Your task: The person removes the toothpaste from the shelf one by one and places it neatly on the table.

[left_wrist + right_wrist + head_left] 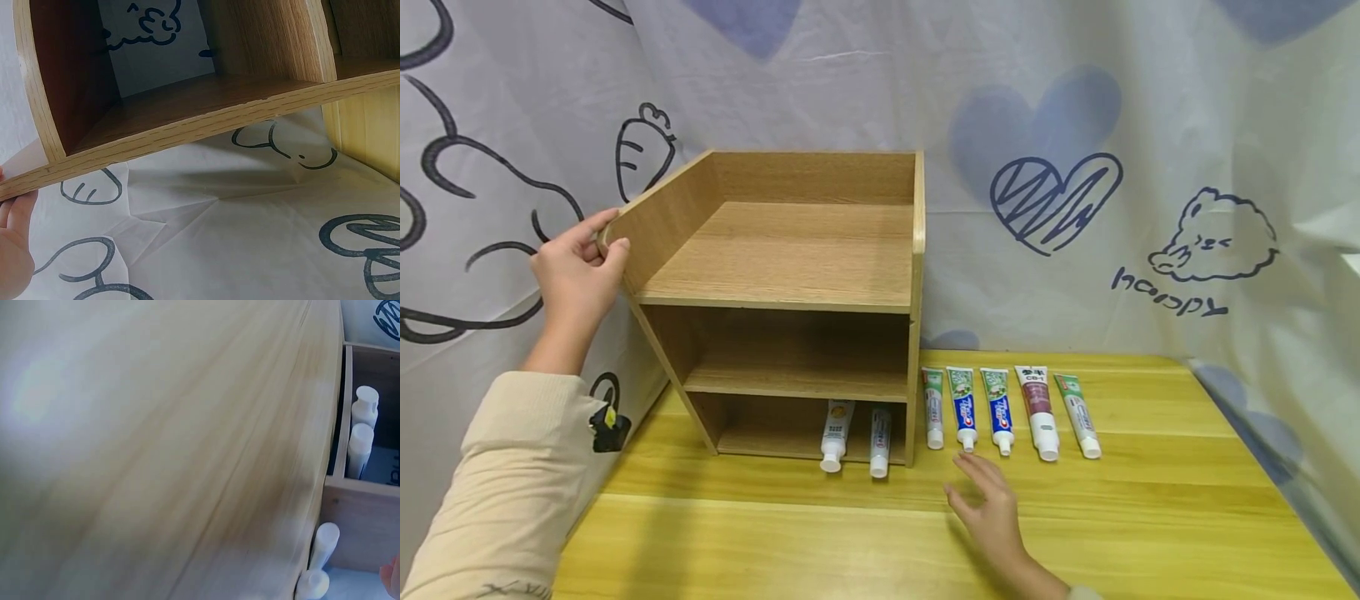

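A wooden shelf unit (pixel 797 302) stands on the table, and my left hand (pixel 576 271) grips the front upper edge of its left side panel, also seen at the edge of the left wrist view (pixel 15 244). My right hand (pixel 996 517) is over the table, fingers slightly bent and apart, holding nothing. Just beyond its fingertips lie a blue and green tube (pixel 962 408) and a similar tube (pixel 997 410). Two white-capped tubes, one white and orange (pixel 835 433), one grey-white (pixel 881 440), lie in the bottom compartment with caps sticking out.
Right of the shelf lie a slim green-topped tube (pixel 933 407), a maroon and white tube (pixel 1038 410) and another green-topped tube (pixel 1077 414). The wooden table (pixel 1180 500) extends right and forward. A patterned white cloth (pixel 1045 108) hangs behind and at the left.
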`<state>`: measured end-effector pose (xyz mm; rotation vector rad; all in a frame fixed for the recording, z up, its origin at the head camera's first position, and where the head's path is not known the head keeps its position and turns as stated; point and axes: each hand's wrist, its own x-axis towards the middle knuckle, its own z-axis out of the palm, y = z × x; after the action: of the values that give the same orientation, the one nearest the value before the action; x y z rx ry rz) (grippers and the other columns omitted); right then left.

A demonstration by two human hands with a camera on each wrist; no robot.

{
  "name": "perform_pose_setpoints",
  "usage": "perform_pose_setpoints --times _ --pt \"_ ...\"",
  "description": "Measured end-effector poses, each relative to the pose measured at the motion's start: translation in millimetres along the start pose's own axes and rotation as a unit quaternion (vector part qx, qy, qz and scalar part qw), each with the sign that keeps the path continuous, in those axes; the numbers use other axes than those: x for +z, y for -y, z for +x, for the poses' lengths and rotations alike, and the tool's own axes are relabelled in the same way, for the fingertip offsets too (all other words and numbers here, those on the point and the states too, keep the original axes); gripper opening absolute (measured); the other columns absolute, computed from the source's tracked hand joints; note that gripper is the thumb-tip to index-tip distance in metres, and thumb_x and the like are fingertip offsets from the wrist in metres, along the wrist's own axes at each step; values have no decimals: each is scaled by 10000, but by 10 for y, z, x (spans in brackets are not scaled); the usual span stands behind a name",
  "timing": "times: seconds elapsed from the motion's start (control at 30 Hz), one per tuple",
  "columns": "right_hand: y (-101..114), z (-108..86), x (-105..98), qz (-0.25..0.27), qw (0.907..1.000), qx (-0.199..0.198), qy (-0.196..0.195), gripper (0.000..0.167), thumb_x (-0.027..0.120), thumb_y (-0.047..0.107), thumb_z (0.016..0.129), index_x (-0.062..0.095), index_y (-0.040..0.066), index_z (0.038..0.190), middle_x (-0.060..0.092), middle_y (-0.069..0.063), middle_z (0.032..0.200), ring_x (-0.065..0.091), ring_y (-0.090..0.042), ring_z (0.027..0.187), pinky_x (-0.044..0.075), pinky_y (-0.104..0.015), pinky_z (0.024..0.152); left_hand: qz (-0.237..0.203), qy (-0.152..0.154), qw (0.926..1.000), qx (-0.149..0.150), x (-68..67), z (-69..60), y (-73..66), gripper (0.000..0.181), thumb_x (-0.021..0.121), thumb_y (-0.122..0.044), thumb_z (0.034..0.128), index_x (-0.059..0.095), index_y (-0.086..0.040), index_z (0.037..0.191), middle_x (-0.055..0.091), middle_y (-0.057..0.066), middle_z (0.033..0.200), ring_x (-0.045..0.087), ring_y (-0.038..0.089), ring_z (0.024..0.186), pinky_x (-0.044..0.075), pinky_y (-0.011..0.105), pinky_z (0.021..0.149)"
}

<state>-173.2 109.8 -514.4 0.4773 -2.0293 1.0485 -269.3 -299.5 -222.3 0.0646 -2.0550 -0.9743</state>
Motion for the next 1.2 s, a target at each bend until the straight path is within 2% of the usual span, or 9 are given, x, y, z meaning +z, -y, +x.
perform_pose_setpoints --times 0.2,0.47,0.6,0.83,1.2 --pt "69 9 131 81 9998 -162 21 407 775 -64 568 673 -61 961 662 -205 1017 611 -340 925 368 -75 958 8 15 10000 -55 1 8 6 338 572 -100 834 660 -74 1160 390 -360 475 406 -205 467 314 12 441" --pt "166 18 318 257 9993 -253 119 402 770 -59 578 665 -66 966 652 -235 1001 611 -372 925 392 -93 946 2 12 10000 80 15 6 15 336 568 -87 832 663 -72 1153 390 -376 476 405 -219 467 310 5 435" --pt "233 28 414 368 9987 -271 216 403 766 -51 596 662 -56 986 651 -231 1020 611 -373 942 443 -149 919 -18 -43 9999 90 17 1 19 336 565 -85 827 665 -60 1148 388 -363 477 405 -218 467 311 7 438" --pt "290 14 584 436 9977 -337 393 400 773 -41 596 659 -66 979 650 -217 1033 619 -322 947 534 -315 828 -44 -80 9999 101 11 -9 17 335 564 -86 824 667 -56 1141 387 -372 478 402 -224 467 310 3 439" --pt "394 15 827 443 9979 -128 452 376 769 -20 617 662 -71 974 646 -229 1018 622 -323 946 542 -358 805 -89 -7 10000 12 12 -5 19 342 567 -90 832 655 -54 1161 385 -396 497 420 -226 483 325 -4 450"
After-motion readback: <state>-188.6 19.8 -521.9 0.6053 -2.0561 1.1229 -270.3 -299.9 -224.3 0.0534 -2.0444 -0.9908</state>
